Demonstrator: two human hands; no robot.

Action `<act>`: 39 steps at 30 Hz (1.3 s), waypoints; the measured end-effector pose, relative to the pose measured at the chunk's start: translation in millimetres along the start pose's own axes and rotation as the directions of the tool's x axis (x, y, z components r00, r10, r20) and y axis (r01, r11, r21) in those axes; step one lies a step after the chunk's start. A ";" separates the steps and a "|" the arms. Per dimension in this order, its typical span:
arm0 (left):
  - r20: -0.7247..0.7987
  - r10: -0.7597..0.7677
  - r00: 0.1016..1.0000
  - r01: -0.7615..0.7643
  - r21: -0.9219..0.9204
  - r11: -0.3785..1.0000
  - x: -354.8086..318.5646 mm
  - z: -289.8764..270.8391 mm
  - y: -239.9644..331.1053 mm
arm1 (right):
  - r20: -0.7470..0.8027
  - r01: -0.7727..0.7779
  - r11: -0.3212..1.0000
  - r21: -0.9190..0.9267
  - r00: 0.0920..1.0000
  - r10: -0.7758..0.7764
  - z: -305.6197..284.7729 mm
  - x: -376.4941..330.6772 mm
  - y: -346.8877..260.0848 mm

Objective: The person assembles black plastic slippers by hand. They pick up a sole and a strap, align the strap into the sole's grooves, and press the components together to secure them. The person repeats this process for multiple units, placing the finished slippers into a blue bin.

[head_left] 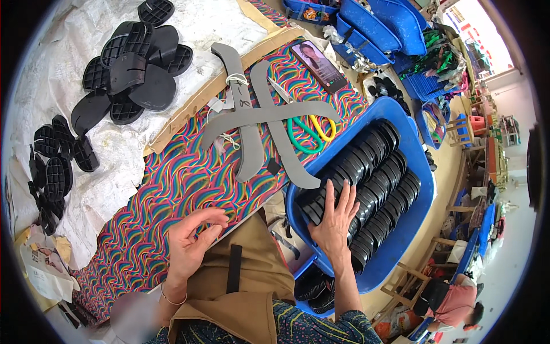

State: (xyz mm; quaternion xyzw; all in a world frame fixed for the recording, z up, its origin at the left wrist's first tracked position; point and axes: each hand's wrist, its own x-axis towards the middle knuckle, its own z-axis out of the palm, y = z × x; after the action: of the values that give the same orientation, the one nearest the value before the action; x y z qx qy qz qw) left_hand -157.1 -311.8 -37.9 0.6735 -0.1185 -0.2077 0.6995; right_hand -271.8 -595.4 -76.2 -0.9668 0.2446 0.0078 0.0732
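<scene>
My right hand (334, 221) lies spread, fingers apart, on the near end of the rows of black heel pieces (372, 183) stacked in a blue plastic tub (421, 172). My left hand (192, 241) hovers at the near edge of the bright swirl-patterned sheet (172, 189), fingers curled loosely with thumb and forefinger close together; whether anything small is pinched between them I cannot tell. Grey strap-shaped cutouts (269, 123) lie crossed on the sheet, beyond both hands.
Green- and yellow-handled scissors (312, 132) and a phone (319, 67) lie on the sheet. Piles of black heel pieces (134, 63) sit on white paper at left. Blue tubs (378, 26) stand at the back. Another person (455, 307) sits low at right.
</scene>
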 end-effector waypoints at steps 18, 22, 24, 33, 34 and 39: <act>0.070 0.047 0.996 -0.051 0.055 0.997 -1.5 -1.1 0.9 | -0.153 0.092 0.990 0.105 0.985 -0.075 12.5 11.1 12.3; 0.028 0.029 0.999 -0.031 0.062 0.998 -6.5 -7.9 -3.6 | -0.135 0.106 0.979 0.176 0.987 -0.083 0.3 19.6 17.0; 0.011 -0.005 1.000 0.004 0.024 1.000 -6.3 -8.9 -4.1 | -0.171 0.120 0.980 0.159 0.981 -0.092 2.0 18.4 16.7; 0.022 0.023 0.999 -0.024 0.027 0.999 -0.3 -5.3 -7.2 | -0.050 0.152 0.979 0.135 0.988 -0.147 -10.5 23.5 19.1; 0.022 0.023 1.000 -0.024 0.027 0.999 -1.6 -5.6 -7.2 | -0.057 0.161 0.978 0.129 0.986 -0.155 -9.0 25.5 18.5; -0.009 -0.026 1.000 0.025 -0.094 0.995 -5.1 -5.8 -11.6 | -0.029 0.180 0.979 0.097 0.984 -0.178 1.3 31.1 17.2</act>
State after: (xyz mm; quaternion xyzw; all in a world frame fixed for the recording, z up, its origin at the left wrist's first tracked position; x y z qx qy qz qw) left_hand -160.6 -304.4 -49.1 0.6423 -0.0962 -0.2186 0.7283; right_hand -252.5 -624.9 -81.4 -0.9802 0.1572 -0.0208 0.1189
